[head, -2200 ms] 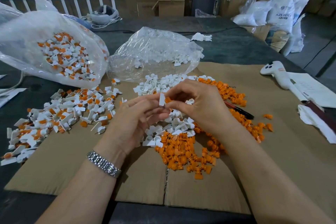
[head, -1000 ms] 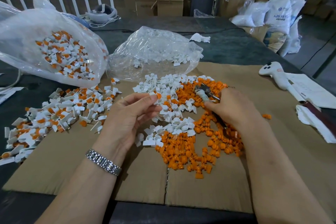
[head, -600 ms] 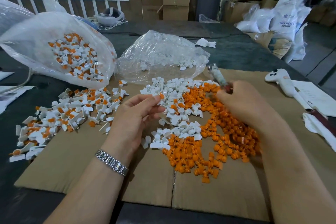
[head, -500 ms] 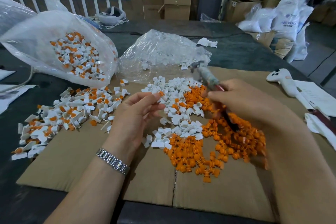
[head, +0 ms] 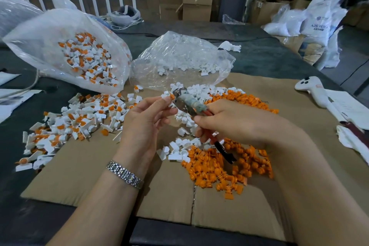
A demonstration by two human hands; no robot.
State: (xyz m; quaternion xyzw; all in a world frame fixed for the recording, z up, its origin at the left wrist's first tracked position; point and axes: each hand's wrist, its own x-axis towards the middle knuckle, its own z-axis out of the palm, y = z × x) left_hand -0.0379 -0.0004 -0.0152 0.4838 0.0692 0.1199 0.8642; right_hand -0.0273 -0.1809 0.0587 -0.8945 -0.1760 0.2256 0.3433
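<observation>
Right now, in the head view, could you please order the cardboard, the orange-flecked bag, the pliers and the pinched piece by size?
1. cardboard
2. orange-flecked bag
3. pliers
4. pinched piece

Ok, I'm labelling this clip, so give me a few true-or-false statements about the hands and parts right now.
The right hand grips red-handled pliers. True.
The left hand lies flat on the cardboard. False: it is raised, pinching a white-and-orange piece.
A wristwatch sits on the left wrist. True.
The loose orange pile is bagged. False: it lies bare on the cardboard.
</observation>
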